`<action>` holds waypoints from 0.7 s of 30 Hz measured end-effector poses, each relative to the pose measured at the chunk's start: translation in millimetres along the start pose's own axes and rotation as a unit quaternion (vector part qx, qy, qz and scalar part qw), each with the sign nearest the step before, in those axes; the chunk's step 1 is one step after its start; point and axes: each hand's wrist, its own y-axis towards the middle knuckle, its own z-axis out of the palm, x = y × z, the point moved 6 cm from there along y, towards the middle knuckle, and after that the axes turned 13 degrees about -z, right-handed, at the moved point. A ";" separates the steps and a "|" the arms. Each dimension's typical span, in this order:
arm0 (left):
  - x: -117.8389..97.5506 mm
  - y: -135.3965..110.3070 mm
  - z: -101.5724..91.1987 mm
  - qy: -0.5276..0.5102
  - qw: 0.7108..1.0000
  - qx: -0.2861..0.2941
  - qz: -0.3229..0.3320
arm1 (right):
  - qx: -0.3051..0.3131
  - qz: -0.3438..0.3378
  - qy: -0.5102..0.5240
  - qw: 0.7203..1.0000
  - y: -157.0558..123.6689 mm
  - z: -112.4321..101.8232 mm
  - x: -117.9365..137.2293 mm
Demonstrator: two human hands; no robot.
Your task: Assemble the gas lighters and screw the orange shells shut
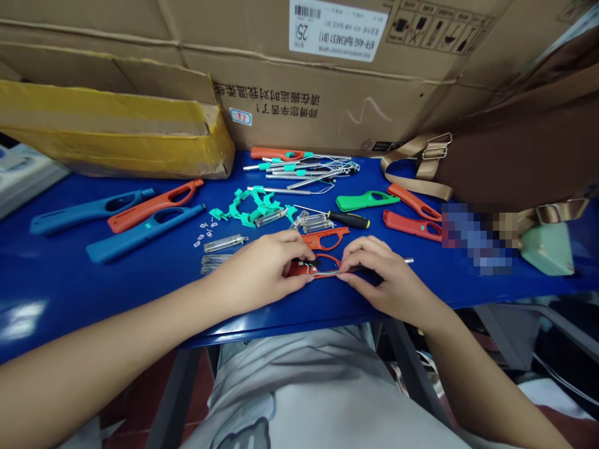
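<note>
Between my hands lies an orange-red lighter casing half (331,260) with thin white wires and a metal tube along it. My left hand (269,265) pinches the casing's left end, thumb and fingers closed round it. At the other end my right hand (381,271) grips the metal tube, whose tip (409,260) sticks out beyond the fingers. Just behind is another orange casing half (326,239). Clear fuel tanks (224,243) lie by my left hand. A screwdriver (349,219) with a black and yellow handle rests behind the casings.
Teal plastic triggers (253,209) are heaped mid-table. Metal tubes with wires (299,171) lie behind. Blue casings (140,234) are left; a green casing (367,200) and red casings (412,226) are right. Cardboard boxes (262,56) wall the back; a brown bag (510,137) stands right.
</note>
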 end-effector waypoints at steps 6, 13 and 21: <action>2.4 0.1 1.3 -0.005 1.000 -0.003 0.003 | 0.025 -0.030 -0.009 0.999 -3.7 1.0 0.8; 1.2 0.7 -3.7 -0.030 0.999 -0.006 0.008 | 0.018 -0.042 -0.022 0.999 -4.0 4.6 5.0; 6.0 2.5 -4.9 -0.047 0.998 0.019 -0.026 | -0.035 -0.022 -0.057 0.998 8.8 0.6 2.5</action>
